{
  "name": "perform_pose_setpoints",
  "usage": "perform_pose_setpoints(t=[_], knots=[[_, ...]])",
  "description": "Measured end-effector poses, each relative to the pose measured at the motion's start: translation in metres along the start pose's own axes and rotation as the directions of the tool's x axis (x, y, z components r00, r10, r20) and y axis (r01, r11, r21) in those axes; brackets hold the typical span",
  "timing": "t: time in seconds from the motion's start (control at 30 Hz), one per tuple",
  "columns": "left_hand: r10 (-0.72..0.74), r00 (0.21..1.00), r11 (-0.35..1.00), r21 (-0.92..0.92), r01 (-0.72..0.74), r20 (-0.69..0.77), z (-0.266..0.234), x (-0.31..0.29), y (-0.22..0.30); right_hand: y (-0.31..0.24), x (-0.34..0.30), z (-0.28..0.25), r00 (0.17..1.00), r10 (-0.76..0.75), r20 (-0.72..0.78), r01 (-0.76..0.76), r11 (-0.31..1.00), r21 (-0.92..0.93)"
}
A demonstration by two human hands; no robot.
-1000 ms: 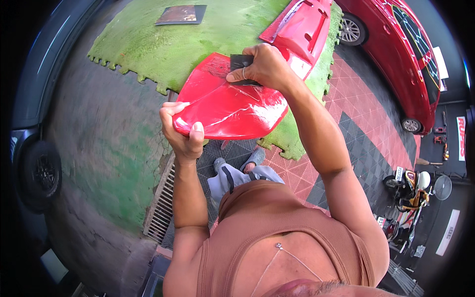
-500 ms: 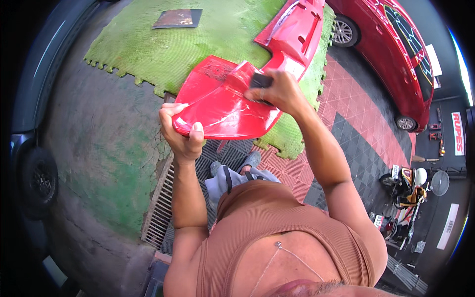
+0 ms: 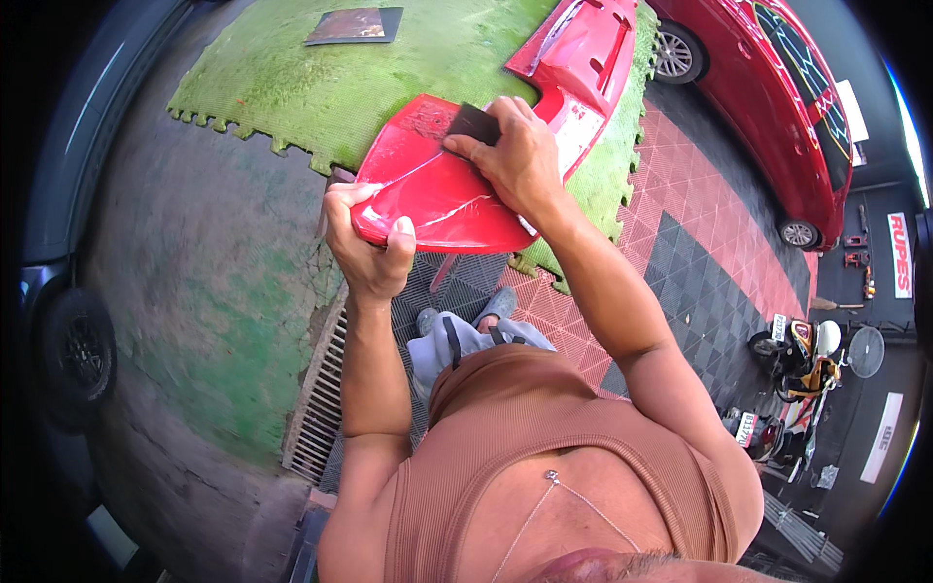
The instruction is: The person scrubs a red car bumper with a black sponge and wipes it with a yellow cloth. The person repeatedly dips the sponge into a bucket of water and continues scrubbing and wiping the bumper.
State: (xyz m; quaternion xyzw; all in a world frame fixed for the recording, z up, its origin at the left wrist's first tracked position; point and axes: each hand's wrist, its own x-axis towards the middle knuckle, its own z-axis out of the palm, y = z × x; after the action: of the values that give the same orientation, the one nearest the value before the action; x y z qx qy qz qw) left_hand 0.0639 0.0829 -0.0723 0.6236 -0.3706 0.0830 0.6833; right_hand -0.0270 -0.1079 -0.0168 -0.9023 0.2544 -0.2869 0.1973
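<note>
A glossy red car bumper [image 3: 442,219] stretches from in front of me toward the far right, over a green foam mat [image 3: 262,87]. Thin pale scratches and a dull scuffed patch mark its near end. My left hand [image 3: 374,248] is closed round the near left corner, thumb on my side of the edge. In my right hand [image 3: 525,160], pinched between thumb and fingers, is a dark piece of sandpaper [image 3: 473,123]. It lies against the bumper beside the scuffed patch. The fingertips behind the sandpaper are partly hidden.
A dark flat sheet [image 3: 355,26] lies on the far part of the mat. A red car [image 3: 753,107] stands to the right, with motorcycles [image 3: 802,360] nearer along that side. On the left is a dark vehicle's wheel [image 3: 78,345]. A floor grate [image 3: 316,408] runs beside my left arm.
My right hand has moved left and away from me across the bumper, carrying the sandpaper toward the scuffed patch. My left hand keeps its hold on the corner.
</note>
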Motion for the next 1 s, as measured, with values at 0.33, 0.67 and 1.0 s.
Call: perform_pose_setpoints(t=[0.33, 0.67, 1.0], knots=[[-0.035, 0.998, 0.997, 0.071, 0.031, 0.058, -0.005, 0.001, 0.006, 0.001, -0.004, -0.003, 1.000, 0.015, -0.020, -0.016, 0.999, -0.040], [-0.051, 0.995, 0.998, 0.036, 0.048, 0.082, -0.006, 0.002, 0.002, 0.005, -0.014, -0.009, 0.996, 0.051, -0.071, -0.050, 0.999, 0.013], [-0.032, 0.994, 0.999, 0.026, 0.030, 0.108, -0.005, 0.001, 0.002, 0.003, -0.013, -0.006, 0.995, 0.077, -0.068, -0.078, 0.997, 0.000]])
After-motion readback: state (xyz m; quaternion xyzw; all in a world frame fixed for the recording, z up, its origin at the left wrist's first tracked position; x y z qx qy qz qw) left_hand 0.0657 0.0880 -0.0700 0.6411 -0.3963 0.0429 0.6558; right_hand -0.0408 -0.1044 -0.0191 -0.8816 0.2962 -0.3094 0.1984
